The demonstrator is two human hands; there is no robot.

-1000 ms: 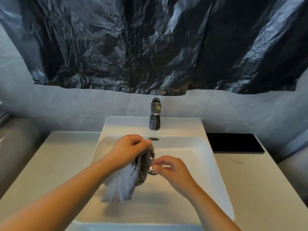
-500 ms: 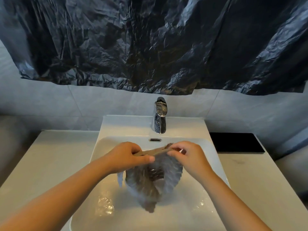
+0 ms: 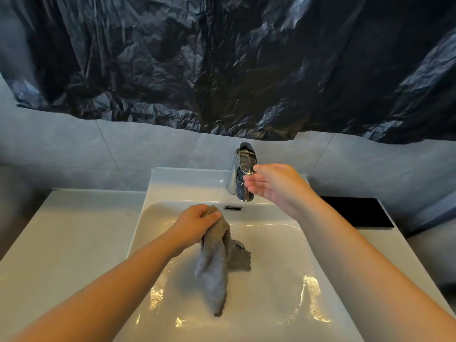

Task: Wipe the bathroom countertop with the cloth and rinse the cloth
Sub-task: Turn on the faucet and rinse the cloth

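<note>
Inside the white ceramic basin (image 3: 274, 257), the left hand (image 3: 197, 225) grips the top of a wet grey cloth (image 3: 214, 270) hanging below it, while the right hand (image 3: 277, 186), fingers loosely straight, touches the chrome faucet lever (image 3: 246, 157).

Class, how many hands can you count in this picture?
2. The left hand grips the cloth over the sink; the right hand, fingers straight, is at the tap.

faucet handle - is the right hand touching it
Cannot tell. In the head view the right hand overlaps the faucet handle, with the thumb at the handle's tip. This one angle shows neither a clear gap nor firm contact.
</note>
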